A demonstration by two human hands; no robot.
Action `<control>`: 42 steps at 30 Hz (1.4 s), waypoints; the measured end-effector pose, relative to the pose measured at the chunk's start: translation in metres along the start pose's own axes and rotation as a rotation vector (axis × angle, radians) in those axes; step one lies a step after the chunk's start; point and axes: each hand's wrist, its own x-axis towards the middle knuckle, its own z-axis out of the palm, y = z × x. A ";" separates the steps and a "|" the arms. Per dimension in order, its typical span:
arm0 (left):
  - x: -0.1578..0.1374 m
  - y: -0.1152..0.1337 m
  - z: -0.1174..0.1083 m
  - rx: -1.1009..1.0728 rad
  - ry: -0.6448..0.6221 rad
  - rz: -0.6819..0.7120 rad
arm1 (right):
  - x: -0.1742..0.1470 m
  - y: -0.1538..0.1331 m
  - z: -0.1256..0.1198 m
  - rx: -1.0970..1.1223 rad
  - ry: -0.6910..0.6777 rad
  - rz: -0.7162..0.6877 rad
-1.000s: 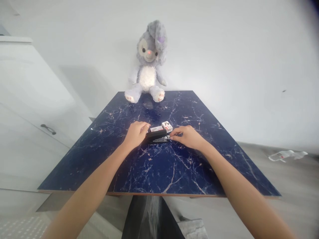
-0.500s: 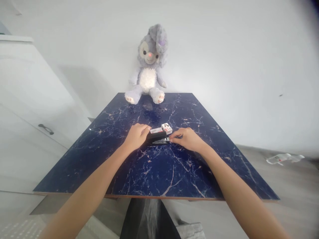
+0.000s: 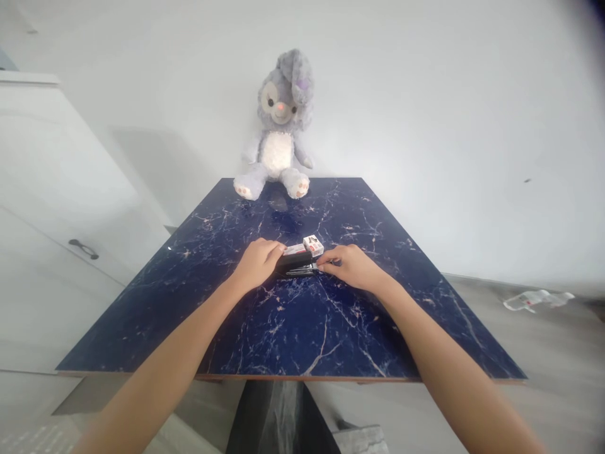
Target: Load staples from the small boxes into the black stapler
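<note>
A black stapler (image 3: 297, 260) lies crosswise on the blue marbled table, its silvery metal channel showing along the near side. My left hand (image 3: 258, 261) is closed around its left end, with the thumb toward the top. At the right end my right hand (image 3: 347, 265) pinches a small silvery metal piece (image 3: 315, 267) between thumb and fingertips. Whether that piece is a strip of staples or part of the stapler, I cannot tell. Just behind the stapler stands a small white printed box (image 3: 312, 244). Beside it lies a white and red printed piece (image 3: 295, 249), partly hidden by the stapler.
A grey plush rabbit (image 3: 278, 126) sits at the table's (image 3: 265, 340) far edge against the white wall. A white cabinet (image 3: 61, 208) with a dark handle stands at the left. On the floor at right lies a clear plastic item (image 3: 536, 301).
The whole view has shifted slightly, so things appear a little lower and to the left. Both hands keep their places at the two ends of the stapler.
</note>
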 end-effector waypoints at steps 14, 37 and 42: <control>-0.006 -0.021 -0.051 -0.201 -0.409 -0.070 | -0.004 0.013 -0.014 -0.072 -0.009 0.231; -0.010 -0.017 -0.046 -0.234 -0.371 -0.077 | 0.006 0.006 0.029 0.292 0.083 0.202; -0.011 -0.016 -0.045 -0.218 -0.370 -0.062 | 0.008 0.000 0.037 0.286 0.111 0.178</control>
